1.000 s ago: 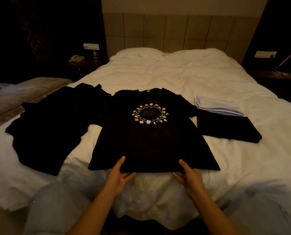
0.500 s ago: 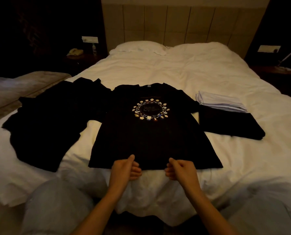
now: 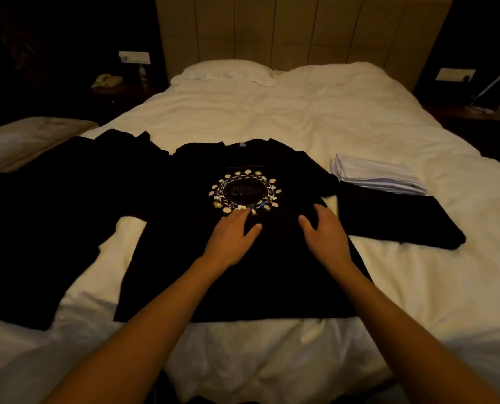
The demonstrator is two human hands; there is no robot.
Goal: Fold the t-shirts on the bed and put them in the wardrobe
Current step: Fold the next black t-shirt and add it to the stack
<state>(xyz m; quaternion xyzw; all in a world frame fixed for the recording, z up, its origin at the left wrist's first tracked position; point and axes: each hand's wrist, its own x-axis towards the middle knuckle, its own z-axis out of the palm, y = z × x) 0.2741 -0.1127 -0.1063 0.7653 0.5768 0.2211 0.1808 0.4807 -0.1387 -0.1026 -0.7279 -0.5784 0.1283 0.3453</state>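
Your left hand [image 3: 232, 235] and right hand [image 3: 324, 232] have moved from hem to chest, fingers spread flat on the black t-shirt [image 3: 184, 258], collar toward the headboard, white bed [image 3: 301, 118] open beyond

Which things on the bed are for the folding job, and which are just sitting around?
For the job:
printed t-shirt, flat under both hands
left hand and right hand
unfolded black clothes
folded black shirt
folded white stack

Just lying about:
pillow
phone
bottle
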